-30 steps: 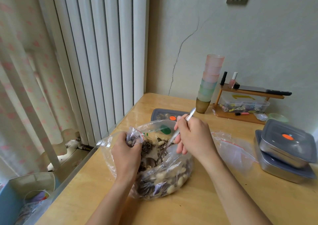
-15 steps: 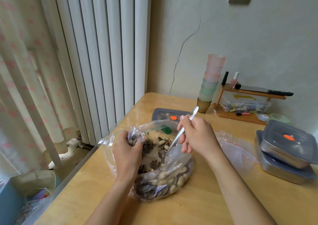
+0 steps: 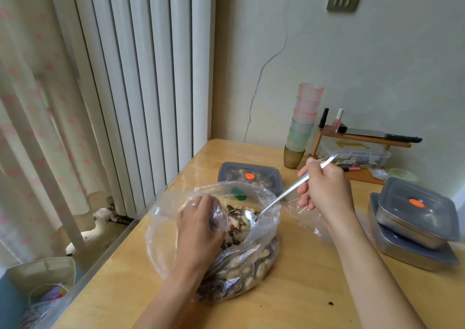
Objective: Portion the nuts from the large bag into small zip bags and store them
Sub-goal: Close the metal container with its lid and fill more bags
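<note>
Steel spoon (image 3: 279, 199) gripped in my right hand (image 3: 324, 190), I'm tipping nuts (image 3: 237, 224) toward the small zip bag (image 3: 221, 218) pinched by my left hand (image 3: 198, 225) inside the large bag (image 3: 163, 240), risking spills if its mouth sags.

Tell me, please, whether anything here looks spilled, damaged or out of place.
A long jagged crack runs up the pale plaster wall behind the light wooden table, and a small dark crumb lies loose on it.

Lighting: soft daylight is coming in from the left through the curtain (image 3: 30, 102), washing it pale.
Shadows: faint ones are lying on the counter (image 3: 302, 303).
Glare: highlights are glinting on the large bag (image 3: 163, 228).
Edges: wide-angle distortion is bowing the white slats (image 3: 151, 77); detail is reading slightly soft.
</note>
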The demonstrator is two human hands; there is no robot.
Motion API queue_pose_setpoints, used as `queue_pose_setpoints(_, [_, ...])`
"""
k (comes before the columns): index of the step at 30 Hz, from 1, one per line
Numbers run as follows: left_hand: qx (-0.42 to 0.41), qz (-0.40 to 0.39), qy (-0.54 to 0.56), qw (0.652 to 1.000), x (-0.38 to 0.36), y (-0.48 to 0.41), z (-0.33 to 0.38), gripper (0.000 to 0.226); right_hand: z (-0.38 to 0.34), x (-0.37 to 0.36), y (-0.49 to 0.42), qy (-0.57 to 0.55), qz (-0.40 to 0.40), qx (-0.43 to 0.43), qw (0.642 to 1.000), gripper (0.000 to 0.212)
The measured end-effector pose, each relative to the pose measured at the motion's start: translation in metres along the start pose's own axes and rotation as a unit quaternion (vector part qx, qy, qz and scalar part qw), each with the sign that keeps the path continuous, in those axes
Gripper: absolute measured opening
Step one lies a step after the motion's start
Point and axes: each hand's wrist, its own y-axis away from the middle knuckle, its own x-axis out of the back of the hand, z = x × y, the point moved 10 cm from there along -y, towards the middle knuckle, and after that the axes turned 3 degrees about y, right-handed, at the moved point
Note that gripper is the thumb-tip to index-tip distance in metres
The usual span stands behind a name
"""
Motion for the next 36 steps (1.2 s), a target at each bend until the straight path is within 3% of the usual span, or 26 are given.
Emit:
queue_pose_setpoints(5, [0.025,-0.090,0.114,0.989,-0.020,0.003,-0.004,0.031,-0.010,0.022,-0.001,-0.001,0.035,0.014,0.999,0.038])
queue_pose_setpoints(8, [0.045,-0.113,0.135,0.983,-0.024,0.005,-0.003,0.044,-0.015,0.024,0.002,-0.010,0.041,0.021,0.999,0.037])
queue_pose_setpoints(14, [0.092,-0.084,0.128,0.984,-0.019,0.005,-0.010,0.028,-0.038,0.014,0.014,-0.001,0.035,0.076,0.996,0.040])
queue_pose_setpoints(18, [0.120,-0.081,0.140,0.980,-0.022,0.007,-0.015,0.036,-0.061,0.010,0.030,0.029,0.054,0.151,0.987,0.039])
queue_pose_setpoints(27, [0.146,-0.098,0.168,0.970,-0.023,0.005,-0.016,0.037,-0.118,-0.016,0.081,0.084,0.069,0.410,0.906,0.046])
queue_pose_setpoints(30, [0.152,-0.099,0.181,0.966,-0.022,0.005,-0.016,0.035,-0.133,-0.030,0.104,0.086,0.044,0.479,0.872,0.038])
queue_pose_setpoints(36, [0.182,-0.077,0.169,0.966,-0.018,0.004,-0.023,0.046,-0.141,-0.046,0.123,0.098,-0.004,0.528,0.843,0.035])
